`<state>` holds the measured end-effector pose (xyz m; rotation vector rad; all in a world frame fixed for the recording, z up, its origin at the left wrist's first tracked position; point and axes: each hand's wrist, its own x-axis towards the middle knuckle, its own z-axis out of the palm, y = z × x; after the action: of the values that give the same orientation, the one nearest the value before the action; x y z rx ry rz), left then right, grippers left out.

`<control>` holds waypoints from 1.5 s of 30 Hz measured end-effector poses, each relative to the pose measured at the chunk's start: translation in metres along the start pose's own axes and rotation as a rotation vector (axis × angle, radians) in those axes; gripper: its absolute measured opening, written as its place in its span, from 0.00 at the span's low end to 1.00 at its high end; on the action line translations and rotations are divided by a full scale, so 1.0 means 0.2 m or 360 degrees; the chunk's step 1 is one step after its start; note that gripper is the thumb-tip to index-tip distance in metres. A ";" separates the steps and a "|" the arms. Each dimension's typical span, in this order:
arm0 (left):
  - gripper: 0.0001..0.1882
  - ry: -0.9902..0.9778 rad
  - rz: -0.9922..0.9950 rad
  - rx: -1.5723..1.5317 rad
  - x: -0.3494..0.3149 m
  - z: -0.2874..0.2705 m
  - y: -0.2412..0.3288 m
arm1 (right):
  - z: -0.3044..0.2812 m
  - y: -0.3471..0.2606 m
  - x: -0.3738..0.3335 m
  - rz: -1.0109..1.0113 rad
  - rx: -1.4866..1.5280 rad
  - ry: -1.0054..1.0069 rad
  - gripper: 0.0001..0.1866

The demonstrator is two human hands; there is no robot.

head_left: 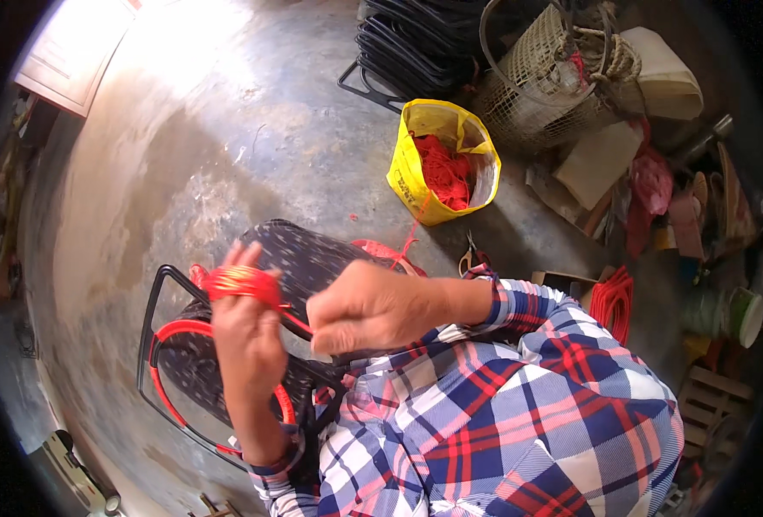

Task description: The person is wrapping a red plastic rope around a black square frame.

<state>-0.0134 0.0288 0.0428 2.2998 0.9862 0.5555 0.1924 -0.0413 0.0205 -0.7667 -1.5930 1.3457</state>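
Above the black chair frame [153, 345], we judge the red cord [242, 283] light and limp: left hand [248, 340] wears its coil, fingers spread, right hand [373, 308] clamped on the strand.

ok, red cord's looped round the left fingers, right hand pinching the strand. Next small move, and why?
Probably another turn: carry the right hand over the left hand to lay the taut red cord beside the loops already on the fingers. The strand runs straight between both hands, and more cord trails from the yellow bag.
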 end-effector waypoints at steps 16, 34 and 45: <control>0.20 -0.1095 -0.0062 -0.0938 -0.03 -0.05 0.06 | -0.04 0.05 0.02 0.0041 0.0073 0.0420 0.16; 0.27 -0.0439 0.0380 -0.2197 -0.01 -0.04 0.04 | 0.02 0.15 -0.02 0.0140 0.0079 0.0165 0.19; 0.26 -0.0899 0.0324 -0.1645 -0.04 -0.06 0.13 | -0.06 0.10 0.00 0.0183 0.0167 0.0350 0.19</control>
<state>-0.0115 0.0119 0.0679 1.4582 0.1004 0.3293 0.2012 -0.0325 0.0009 -0.9194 -1.3134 1.3642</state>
